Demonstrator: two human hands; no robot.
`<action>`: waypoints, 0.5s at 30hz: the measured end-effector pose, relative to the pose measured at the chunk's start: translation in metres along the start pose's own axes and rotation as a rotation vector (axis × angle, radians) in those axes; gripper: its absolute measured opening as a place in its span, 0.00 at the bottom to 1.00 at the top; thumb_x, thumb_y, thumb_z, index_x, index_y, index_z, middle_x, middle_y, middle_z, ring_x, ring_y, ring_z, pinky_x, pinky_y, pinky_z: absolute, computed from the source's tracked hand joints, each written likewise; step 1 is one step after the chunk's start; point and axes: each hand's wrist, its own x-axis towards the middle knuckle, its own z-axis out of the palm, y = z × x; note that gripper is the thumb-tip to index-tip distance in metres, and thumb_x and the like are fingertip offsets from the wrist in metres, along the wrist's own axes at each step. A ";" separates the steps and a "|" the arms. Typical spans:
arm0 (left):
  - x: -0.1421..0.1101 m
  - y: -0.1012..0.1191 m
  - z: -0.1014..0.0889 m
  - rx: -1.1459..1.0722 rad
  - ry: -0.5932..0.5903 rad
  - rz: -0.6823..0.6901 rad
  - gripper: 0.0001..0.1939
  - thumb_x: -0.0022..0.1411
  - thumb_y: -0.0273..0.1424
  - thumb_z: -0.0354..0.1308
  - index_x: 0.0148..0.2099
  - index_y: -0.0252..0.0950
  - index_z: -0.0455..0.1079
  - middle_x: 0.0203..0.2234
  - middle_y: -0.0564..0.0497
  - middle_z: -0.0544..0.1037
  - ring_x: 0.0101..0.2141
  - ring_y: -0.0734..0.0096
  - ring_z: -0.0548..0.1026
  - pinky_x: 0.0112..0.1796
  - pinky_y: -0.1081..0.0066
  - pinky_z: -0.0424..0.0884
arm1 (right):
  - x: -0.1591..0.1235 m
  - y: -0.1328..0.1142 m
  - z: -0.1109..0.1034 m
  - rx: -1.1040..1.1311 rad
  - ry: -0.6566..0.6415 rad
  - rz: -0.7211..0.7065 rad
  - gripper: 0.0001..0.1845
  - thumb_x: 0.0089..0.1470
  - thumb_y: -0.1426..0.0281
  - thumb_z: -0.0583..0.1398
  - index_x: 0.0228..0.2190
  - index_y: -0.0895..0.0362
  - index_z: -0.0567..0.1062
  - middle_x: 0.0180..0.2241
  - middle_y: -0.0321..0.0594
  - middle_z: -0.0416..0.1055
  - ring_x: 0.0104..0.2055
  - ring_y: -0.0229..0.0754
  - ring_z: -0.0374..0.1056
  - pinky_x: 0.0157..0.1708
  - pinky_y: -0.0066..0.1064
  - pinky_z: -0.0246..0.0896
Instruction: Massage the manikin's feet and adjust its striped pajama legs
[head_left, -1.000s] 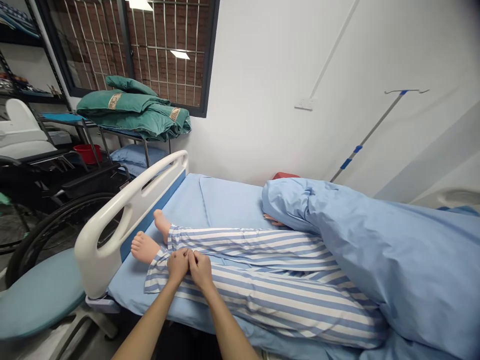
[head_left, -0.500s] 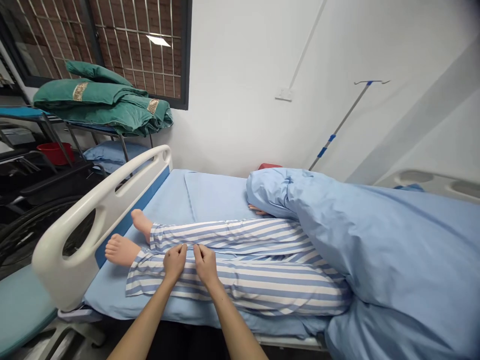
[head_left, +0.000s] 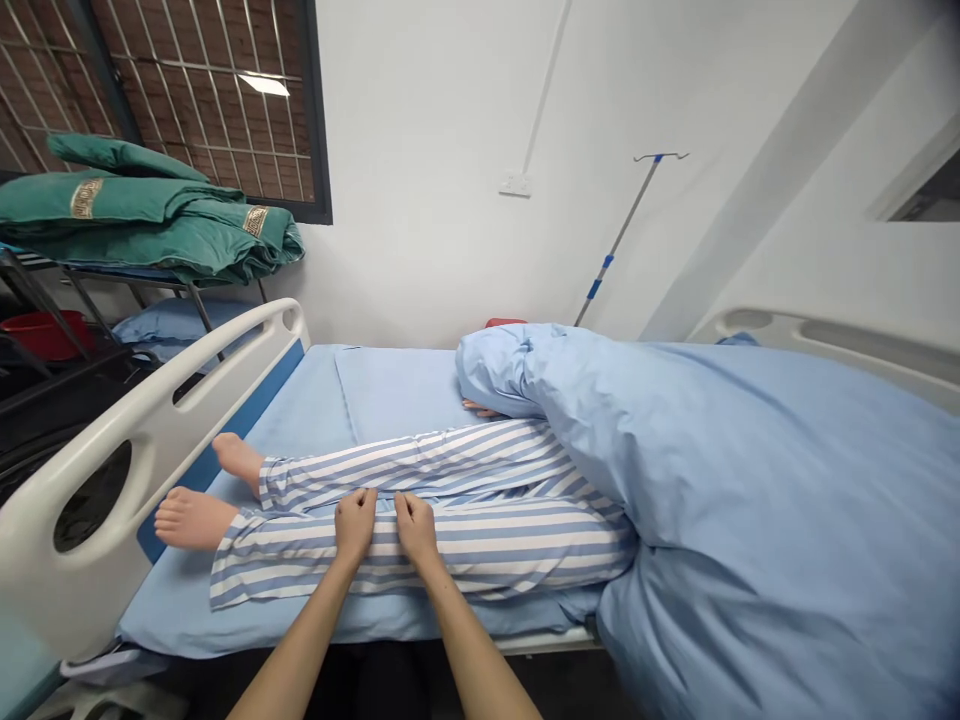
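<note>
The left hand and right hand pinch the striped pajama trousers, which lie crosswise, bare feet nearer the left hand.

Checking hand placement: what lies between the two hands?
In the head view, striped trousers lie between the left hand and the right hand.

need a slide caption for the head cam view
Left hand and right hand touch blue-striped pyjama trousers on a figure under a blue quilt on a hospital bed
</note>
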 end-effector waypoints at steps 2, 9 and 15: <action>-0.002 0.008 0.008 -0.010 -0.027 0.023 0.18 0.56 0.39 0.43 0.18 0.38 0.46 0.14 0.57 0.52 0.21 0.75 0.56 0.26 0.73 0.51 | 0.002 0.007 -0.006 0.066 0.022 0.072 0.24 0.56 0.56 0.49 0.15 0.55 0.55 0.14 0.30 0.52 0.21 0.34 0.50 0.23 0.28 0.42; -0.015 0.021 0.030 0.169 -0.025 0.045 0.16 0.54 0.35 0.46 0.17 0.37 0.49 0.14 0.56 0.54 0.21 0.75 0.54 0.26 0.71 0.46 | 0.016 0.000 -0.062 0.171 0.025 0.037 0.24 0.57 0.55 0.49 0.16 0.55 0.55 0.16 0.30 0.50 0.21 0.33 0.49 0.23 0.27 0.45; -0.023 0.037 0.061 0.071 -0.052 0.114 0.18 0.55 0.38 0.45 0.17 0.37 0.47 0.13 0.57 0.52 0.20 0.75 0.55 0.26 0.72 0.49 | 0.008 0.025 -0.090 -0.116 -0.012 0.003 0.23 0.58 0.59 0.49 0.15 0.56 0.56 0.15 0.31 0.51 0.21 0.34 0.49 0.24 0.28 0.39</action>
